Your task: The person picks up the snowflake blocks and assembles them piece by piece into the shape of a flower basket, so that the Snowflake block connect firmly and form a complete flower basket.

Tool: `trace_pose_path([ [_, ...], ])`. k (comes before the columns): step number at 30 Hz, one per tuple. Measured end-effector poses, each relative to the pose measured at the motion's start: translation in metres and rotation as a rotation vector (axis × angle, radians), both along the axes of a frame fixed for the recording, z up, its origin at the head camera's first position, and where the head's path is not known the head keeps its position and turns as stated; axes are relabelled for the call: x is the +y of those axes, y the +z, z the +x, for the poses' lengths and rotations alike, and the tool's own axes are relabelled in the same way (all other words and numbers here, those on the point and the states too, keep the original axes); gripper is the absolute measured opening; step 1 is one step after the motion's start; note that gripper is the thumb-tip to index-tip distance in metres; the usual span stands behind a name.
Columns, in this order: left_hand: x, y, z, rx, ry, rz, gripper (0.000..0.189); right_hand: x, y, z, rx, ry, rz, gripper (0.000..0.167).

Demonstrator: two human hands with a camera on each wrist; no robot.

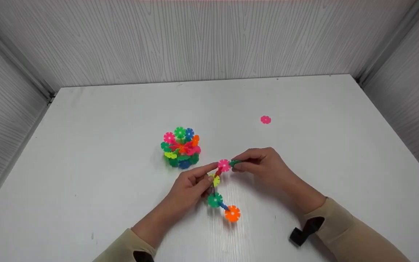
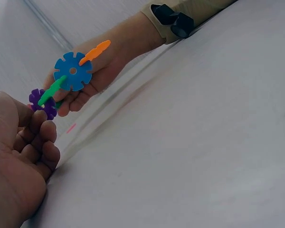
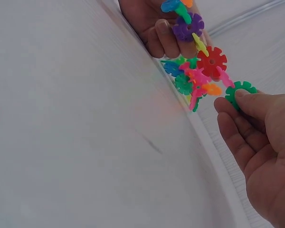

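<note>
A chain of notched plastic snowflake discs (image 1: 215,200) hangs between the two hands, low over the white table. My left hand (image 1: 189,185) pinches it by its middle, near a yellow disc (image 1: 215,180) and a purple disc (image 3: 188,27). From there, the chain's lower end hangs toward me, ending in an orange disc (image 1: 232,213). Between thumb and forefinger, my right hand (image 1: 267,164) holds a dark green disc (image 3: 241,92). This green disc meets the edge of a pink disc (image 1: 224,165), which joins a red disc (image 3: 212,61).
Left of centre, beyond my left hand, stands a round cluster of joined multicoloured discs (image 1: 182,148). One loose pink disc (image 1: 266,119) lies flat on the table (image 1: 104,120) farther back, to the right. Pale wood-grain panels (image 1: 202,40) enclose the back and sides.
</note>
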State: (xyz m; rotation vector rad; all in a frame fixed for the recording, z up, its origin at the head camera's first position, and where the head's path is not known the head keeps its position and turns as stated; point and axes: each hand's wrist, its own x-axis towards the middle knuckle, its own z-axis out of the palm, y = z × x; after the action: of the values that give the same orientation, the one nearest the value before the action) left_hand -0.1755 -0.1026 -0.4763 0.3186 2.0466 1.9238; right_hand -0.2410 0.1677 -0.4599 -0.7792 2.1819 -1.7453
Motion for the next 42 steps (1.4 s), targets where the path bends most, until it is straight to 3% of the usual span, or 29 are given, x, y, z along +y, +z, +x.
trace_pose_path([
  [15, -0.002, 0.000, 0.001, 0.017, -0.062, 0.007, 0.043, -0.003, 0.003, 0.006, 0.016, -0.009, 0.040, 0.019],
  [19, -0.001, 0.000, 0.001, 0.007, -0.036, 0.014, 0.042, -0.003, 0.002, 0.006, -0.002, 0.005, 0.027, 0.018],
  [26, 0.001, -0.002, 0.001, -0.009, 0.063, 0.033, 0.038, -0.002, -0.002, 0.003, -0.091, 0.029, -0.004, 0.016],
  [35, 0.002, 0.001, 0.000, 0.018, 0.045, 0.024, 0.037, -0.010, -0.004, 0.007, -0.107, 0.165, 0.042, 0.017],
  [42, 0.002, 0.000, -0.001, 0.010, 0.083, -0.017, 0.027, -0.006, 0.001, 0.006, -0.102, 0.147, 0.101, 0.022],
])
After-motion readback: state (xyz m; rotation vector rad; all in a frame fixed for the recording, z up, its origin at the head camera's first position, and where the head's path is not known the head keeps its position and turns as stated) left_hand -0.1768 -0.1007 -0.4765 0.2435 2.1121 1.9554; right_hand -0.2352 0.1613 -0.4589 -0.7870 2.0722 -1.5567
